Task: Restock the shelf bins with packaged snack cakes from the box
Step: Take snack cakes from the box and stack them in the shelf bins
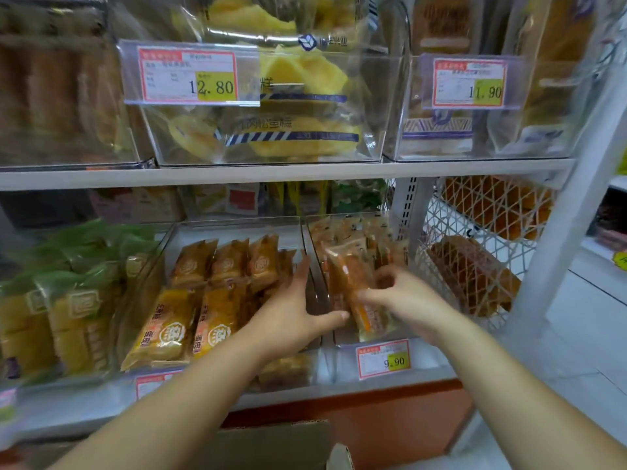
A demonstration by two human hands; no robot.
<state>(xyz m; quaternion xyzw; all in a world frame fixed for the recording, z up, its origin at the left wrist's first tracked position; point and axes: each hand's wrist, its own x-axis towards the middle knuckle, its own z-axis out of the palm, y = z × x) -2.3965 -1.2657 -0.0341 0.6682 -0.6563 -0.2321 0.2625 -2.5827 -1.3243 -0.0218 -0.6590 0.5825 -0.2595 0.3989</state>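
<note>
On the lower shelf a clear bin (342,340) holds orange-brown packaged snack cakes (356,239). My right hand (403,296) grips one such snack cake pack (353,283) at the front of that bin, thumb and fingers curled round it. My left hand (298,307) lies with straight fingers across the wall between this bin and the neighbouring bin (169,239) of yellow-orange cakes (217,262), its thumb touching the held pack. The cardboard box (281,439) shows at the bottom edge, below the shelf.
A bin of green-wrapped cakes (68,293) stands at the left. The upper shelf (271,173) carries clear bins of yellow cakes (288,106) with price tags. A white wire basket (475,252) of bread hangs right of the shelf upright (407,212).
</note>
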